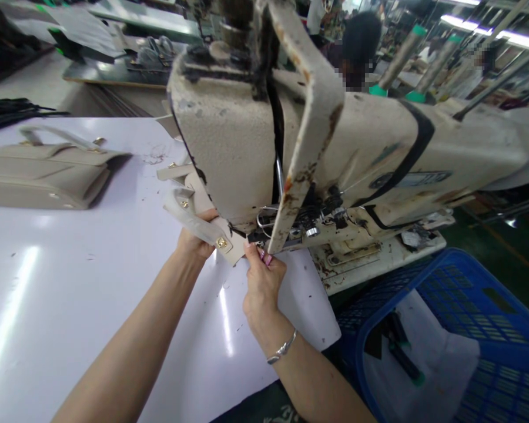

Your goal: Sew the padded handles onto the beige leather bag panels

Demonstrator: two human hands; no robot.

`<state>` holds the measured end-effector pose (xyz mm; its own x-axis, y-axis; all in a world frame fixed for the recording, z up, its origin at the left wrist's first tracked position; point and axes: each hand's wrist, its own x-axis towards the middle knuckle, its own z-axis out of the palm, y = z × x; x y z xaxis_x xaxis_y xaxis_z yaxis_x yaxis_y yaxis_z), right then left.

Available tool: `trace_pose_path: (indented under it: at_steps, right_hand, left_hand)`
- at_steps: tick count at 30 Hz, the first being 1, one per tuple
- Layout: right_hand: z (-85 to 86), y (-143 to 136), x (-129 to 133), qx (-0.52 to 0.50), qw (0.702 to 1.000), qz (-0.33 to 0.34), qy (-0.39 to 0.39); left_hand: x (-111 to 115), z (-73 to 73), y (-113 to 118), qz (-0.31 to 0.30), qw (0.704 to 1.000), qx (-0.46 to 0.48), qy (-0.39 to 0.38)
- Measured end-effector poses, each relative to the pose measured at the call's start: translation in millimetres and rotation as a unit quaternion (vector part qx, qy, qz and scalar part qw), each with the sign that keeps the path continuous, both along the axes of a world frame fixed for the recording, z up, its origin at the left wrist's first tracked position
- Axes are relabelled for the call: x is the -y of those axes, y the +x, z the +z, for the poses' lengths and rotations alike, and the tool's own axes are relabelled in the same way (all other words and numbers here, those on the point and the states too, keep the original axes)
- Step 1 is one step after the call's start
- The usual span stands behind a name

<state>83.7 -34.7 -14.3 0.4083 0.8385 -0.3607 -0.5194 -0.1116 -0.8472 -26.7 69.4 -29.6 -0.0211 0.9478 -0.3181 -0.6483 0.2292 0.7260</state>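
A beige handbag [233,249] with a pale handle and gold fittings lies partly under the head of an industrial sewing machine [229,147]. My left hand [196,242] grips the bag from beneath and behind the handle, most of its fingers hidden. On the bag's near right edge, close under the machine's needle area, my right hand [264,279] is closed with the thumb pointing forward. Something small and pink [265,257] shows at its fingers; I cannot make out what it is. The machine head hides the needle and part of the bag.
Another beige handbag [39,173] lies on the white table [92,294] at the left. A blue plastic basket [462,258] with thread cones and white sheeting stands at the lower right. Behind are thread spools [401,59], another worktable [114,73] and a person [361,47].
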Motion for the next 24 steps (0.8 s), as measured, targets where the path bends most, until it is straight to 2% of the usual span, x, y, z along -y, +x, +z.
trace_pose_path:
  at_steps: [5,10,14,18,21,24]
  right_hand:
    - [-0.6,1,0,0.006,1.000,0.007,-0.007]
    - [3.8,4,3,0.021,1.000,0.008,-0.010]
    - [4.8,5,3,0.018,1.000,0.003,-0.006]
    - [1.3,5,0,0.017,1.000,-0.004,0.008]
    - [-2.0,7,3,0.040,0.999,0.014,0.004]
    - [-3.1,25,16,0.133,0.988,0.077,-0.002]
  left_hand:
    - [5,-1.1,1,0.039,0.999,-0.008,0.036]
    - [14,6.3,5,0.063,0.996,0.011,0.056]
    - [20,9.6,6,0.059,0.997,0.029,0.036]
    - [19,4.2,6,0.073,0.997,0.031,0.018]
    - [17,-1.6,4,0.072,0.997,0.028,0.009]
    - [17,-4.7,2,0.061,0.998,0.030,0.019]
